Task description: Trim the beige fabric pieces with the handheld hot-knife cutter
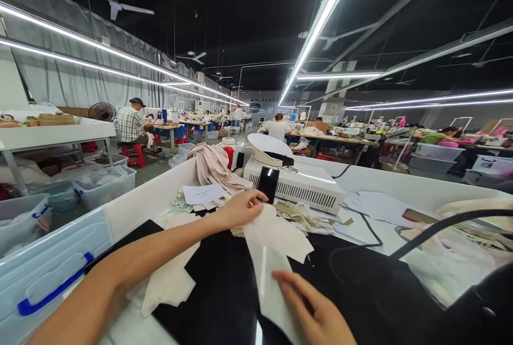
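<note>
My left hand [244, 208] reaches across to the top of a stack of cream fabric pieces [284, 232]. Its thumb and fingers are bent together on the near edge of the stack, just below an upright black phone [269, 182]. A glossy whitish strip [269, 286] runs from the stack toward me over the black work surface [224, 281]. Beside the strip's right edge is my right hand [312, 307], with fingers stretched out and the fingertips touching it. More cream cut pieces [170, 286] lie under my left forearm.
A white box-shaped device [296, 184] with vents carries a white peaked cap [270, 150]. Pinkish cloth [214, 166] is heaped at back left. A black cable [449, 227] arches on the right, near a plastic bag [449, 265]. A lidded bin [52, 275] stands left; people sit at machines beyond.
</note>
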The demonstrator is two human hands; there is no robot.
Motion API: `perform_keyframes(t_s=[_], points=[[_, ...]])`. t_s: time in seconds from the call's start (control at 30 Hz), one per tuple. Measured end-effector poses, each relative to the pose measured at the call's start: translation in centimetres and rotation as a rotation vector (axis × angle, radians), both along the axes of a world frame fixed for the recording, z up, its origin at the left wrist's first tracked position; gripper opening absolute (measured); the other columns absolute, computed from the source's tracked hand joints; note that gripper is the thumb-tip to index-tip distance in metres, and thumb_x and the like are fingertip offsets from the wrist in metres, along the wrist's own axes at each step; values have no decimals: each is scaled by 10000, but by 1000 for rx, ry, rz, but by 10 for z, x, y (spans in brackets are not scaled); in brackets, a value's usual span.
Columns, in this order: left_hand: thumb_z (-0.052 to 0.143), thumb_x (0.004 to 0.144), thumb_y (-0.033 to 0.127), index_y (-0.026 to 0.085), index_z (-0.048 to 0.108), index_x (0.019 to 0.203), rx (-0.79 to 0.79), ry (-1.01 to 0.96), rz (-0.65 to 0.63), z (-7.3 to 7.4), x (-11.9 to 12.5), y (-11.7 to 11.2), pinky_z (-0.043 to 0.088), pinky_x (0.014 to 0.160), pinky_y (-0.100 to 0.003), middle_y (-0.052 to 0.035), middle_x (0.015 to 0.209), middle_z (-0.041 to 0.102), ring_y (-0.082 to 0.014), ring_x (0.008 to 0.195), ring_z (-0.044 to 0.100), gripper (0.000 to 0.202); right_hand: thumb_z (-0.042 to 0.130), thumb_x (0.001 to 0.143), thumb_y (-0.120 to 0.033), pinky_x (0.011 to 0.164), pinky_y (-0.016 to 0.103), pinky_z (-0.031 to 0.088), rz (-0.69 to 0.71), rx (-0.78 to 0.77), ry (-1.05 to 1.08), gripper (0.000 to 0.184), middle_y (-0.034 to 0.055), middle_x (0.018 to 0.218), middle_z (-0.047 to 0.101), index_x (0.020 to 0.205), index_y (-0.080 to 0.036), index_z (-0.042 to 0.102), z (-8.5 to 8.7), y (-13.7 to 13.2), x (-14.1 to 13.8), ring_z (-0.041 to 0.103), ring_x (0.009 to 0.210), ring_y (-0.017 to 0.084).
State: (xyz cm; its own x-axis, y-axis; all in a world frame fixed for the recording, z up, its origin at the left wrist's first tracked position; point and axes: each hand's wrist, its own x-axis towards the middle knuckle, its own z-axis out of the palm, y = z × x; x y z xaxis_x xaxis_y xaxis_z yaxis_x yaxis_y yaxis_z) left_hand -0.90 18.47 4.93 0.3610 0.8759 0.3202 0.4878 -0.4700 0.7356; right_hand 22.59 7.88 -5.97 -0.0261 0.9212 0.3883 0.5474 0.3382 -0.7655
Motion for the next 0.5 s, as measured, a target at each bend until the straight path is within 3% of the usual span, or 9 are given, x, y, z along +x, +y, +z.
perform_keyframes(t_s=[0.07,0.13,0.2,0.3,0.5], points=[[649,1092,192,178,746,1324,0,-19,73,-1,-11,20,591,903,-329,-27,1061,748,-191,918,701,252,754,774,-745,717,361,684,-70,-64,80,498,50,817,871,936,-313,939,16,24,5,836,745,323],[715,1124,272,171,739,1310,-6,-26,122,-4,-20,37,632,934,-386,-51,1134,759,-214,976,735,213,702,798,-746,579,363,598,-128,-90,111,577,22,624,754,1040,-276,933,27,48,7,724,559,285],[769,1131,385,169,737,1313,-13,-25,152,-9,-25,51,667,955,-437,-77,1226,763,-242,1047,759,283,642,798,-744,530,367,523,-198,-80,132,650,9,586,700,1104,-238,912,32,70,6,641,485,260],[783,1131,430,172,736,1345,-22,-10,175,-19,-30,64,684,989,-470,-100,1322,756,-265,1126,768,339,612,737,-732,566,385,492,-294,-55,164,679,24,634,715,1084,-214,881,35,94,4,614,494,249],[785,1131,421,177,731,1380,-32,26,203,-37,-33,74,685,1015,-489,-111,1372,747,-278,1169,767,354,612,689,-716,655,414,480,-381,-56,143,614,1,532,630,991,-242,858,36,119,6,628,521,285]])
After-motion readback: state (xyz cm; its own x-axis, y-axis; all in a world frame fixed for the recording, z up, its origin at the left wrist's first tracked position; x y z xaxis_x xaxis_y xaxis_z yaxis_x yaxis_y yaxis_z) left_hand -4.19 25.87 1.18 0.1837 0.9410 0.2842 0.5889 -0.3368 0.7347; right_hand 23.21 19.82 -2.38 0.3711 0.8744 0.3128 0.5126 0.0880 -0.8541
